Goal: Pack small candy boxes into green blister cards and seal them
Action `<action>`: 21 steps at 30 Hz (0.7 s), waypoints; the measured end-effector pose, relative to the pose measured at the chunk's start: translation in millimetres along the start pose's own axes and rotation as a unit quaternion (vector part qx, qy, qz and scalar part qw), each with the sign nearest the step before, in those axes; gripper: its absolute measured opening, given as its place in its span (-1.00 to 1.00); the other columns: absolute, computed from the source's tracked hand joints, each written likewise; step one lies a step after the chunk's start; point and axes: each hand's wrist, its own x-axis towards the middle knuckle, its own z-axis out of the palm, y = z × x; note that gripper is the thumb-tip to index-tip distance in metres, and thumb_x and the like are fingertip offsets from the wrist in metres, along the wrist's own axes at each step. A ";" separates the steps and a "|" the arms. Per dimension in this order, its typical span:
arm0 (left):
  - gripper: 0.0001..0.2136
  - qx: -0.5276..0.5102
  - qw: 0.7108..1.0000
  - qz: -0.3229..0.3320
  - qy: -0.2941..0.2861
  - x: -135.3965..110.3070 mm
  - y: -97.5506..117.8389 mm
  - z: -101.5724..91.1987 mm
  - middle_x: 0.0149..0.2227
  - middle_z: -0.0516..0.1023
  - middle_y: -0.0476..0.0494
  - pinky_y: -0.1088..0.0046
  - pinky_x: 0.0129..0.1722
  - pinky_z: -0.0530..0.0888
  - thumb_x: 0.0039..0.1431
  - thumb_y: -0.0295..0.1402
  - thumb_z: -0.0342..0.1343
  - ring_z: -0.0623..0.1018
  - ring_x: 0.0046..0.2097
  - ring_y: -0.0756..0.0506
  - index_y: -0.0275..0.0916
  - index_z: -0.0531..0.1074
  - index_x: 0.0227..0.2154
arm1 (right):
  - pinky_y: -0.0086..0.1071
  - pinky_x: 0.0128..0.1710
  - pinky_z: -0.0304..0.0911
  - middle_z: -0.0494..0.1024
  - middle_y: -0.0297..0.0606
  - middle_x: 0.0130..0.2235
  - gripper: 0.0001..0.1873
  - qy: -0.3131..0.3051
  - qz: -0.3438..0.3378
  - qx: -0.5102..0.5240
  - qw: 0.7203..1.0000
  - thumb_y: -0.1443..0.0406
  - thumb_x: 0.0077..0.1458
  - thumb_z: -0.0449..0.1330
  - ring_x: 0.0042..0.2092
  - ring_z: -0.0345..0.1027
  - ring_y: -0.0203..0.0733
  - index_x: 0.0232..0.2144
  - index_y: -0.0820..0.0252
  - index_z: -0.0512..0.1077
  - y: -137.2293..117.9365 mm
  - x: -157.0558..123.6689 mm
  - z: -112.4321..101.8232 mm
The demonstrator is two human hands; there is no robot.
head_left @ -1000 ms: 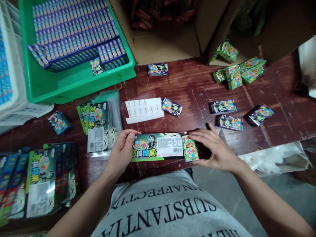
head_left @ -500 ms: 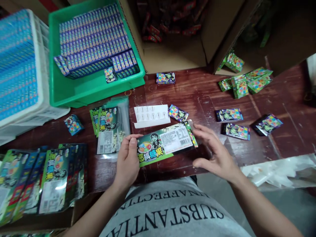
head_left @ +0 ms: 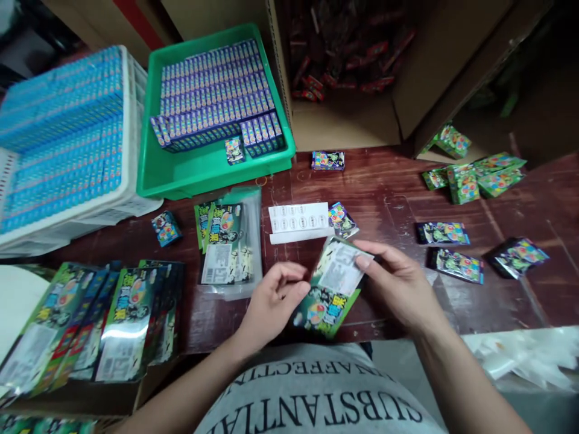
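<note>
A flat green-and-black candy packet (head_left: 333, 289) with a white label is tilted in front of my body. My right hand (head_left: 400, 283) grips its upper right corner, thumb on the label and the other fingers behind. My left hand (head_left: 275, 301) is at the packet's left edge, its fingers loosely curled and the thumb apart from them; whether it touches the edge is hard to tell. Just beyond lie a white sticker sheet (head_left: 298, 223) and a small purple candy box (head_left: 341, 218). Left of my left hand is a pile of clear sleeves and similar packets (head_left: 224, 247).
A green crate (head_left: 190, 181) holds rows of purple boxes, beside a white crate (head_left: 131, 126) of blue boxes. More packets (head_left: 131, 319) fill a carton at lower left. Purple boxes (head_left: 456, 265) and green boxes (head_left: 464, 184) lie rightward. Open cartons (head_left: 346, 129) stand at the back.
The packet has turned from lying lengthwise to a steep tilt. My right hand has closed on its corner, and my left hand has loosened from its end. The view has shifted left.
</note>
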 end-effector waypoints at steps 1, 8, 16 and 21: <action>-0.78 -0.011 1.000 0.017 -0.009 6.0 4.0 -0.5 -0.11 0.56 -0.17 0.36 -0.17 0.54 0.18 -0.23 0.30 0.57 -0.12 -0.11 -0.19 0.44 -0.21 | 0.07 0.15 0.45 0.59 -0.25 0.11 -0.58 -0.037 -0.016 -0.020 0.999 0.20 0.24 0.28 0.11 0.51 -0.03 0.14 -0.09 0.44 -2.3 1.2 3.1; -0.71 -0.020 0.996 0.082 0.026 26.1 -1.1 -7.2 -0.14 0.51 -0.09 0.42 -0.16 0.51 0.25 -0.31 0.24 0.54 -0.18 -0.05 -0.15 0.35 -0.02 | -0.02 0.02 0.53 0.51 -0.15 0.08 -0.61 0.152 -0.108 -0.014 0.982 0.20 0.26 0.24 0.15 0.45 -0.01 0.09 -0.12 0.27 16.4 -9.8 55.1; -0.88 0.018 0.998 0.054 -0.032 25.5 0.7 -32.2 0.00 0.55 -0.19 0.28 0.02 0.47 0.32 -0.28 0.16 0.53 0.02 -0.13 -0.20 0.48 -0.19 | -0.09 0.03 0.51 0.61 -0.26 -0.01 -0.75 0.021 -0.065 -0.081 0.994 0.23 0.29 0.23 0.01 0.52 -0.10 0.01 -0.08 0.51 16.4 -5.6 47.1; -0.86 -0.020 0.999 0.036 0.012 32.7 2.9 -39.5 -0.12 0.64 -0.11 0.32 -0.04 0.47 0.30 -0.36 0.18 0.59 -0.06 -0.08 -0.17 0.44 -0.10 | -0.02 0.17 0.36 0.58 -0.24 0.06 -0.74 -0.026 -0.129 -0.147 0.980 0.31 0.30 0.21 0.11 0.46 -0.08 0.00 -0.06 0.53 5.4 8.1 43.7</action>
